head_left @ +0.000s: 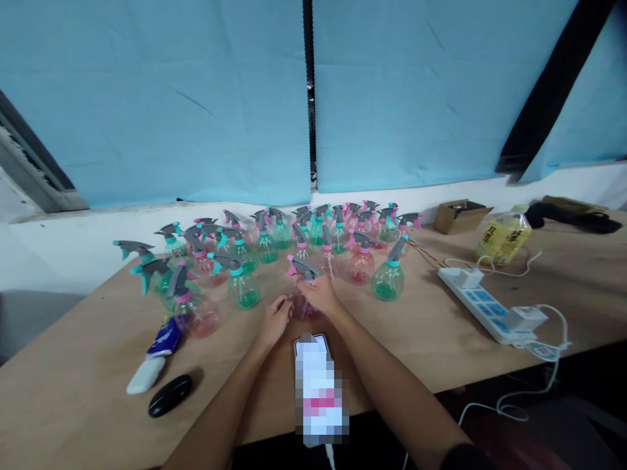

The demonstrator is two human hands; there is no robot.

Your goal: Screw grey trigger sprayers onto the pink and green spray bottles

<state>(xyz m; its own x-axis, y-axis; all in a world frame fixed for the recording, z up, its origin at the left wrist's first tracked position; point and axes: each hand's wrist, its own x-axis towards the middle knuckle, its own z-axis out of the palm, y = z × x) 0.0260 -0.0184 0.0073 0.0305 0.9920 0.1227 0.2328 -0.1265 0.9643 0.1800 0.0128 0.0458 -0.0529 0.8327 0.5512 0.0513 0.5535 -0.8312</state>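
A clear spray bottle (308, 312) with pinkish liquid, a pink collar and a grey trigger head stands on the table right in front of me. My right hand (319, 294) is closed around its neck, just under the head, hiding part of the bottle. My left hand (277, 318) is beside the bottle's lower left side, fingers curled in; whether they touch the bottle or pinch something small is unclear. Around them stand more spray bottles, including a green-tinted one (243, 287) to the left and another green one (388, 282) to the right.
A lit phone (321, 385) on a cable lies nearest me. To the left are a blue tube (164, 336), a white object (145, 375) and a black oval case (170, 395). A power strip (482, 307), yellow-labelled jug (504, 236) and cardboard box (458, 220) occupy the right.
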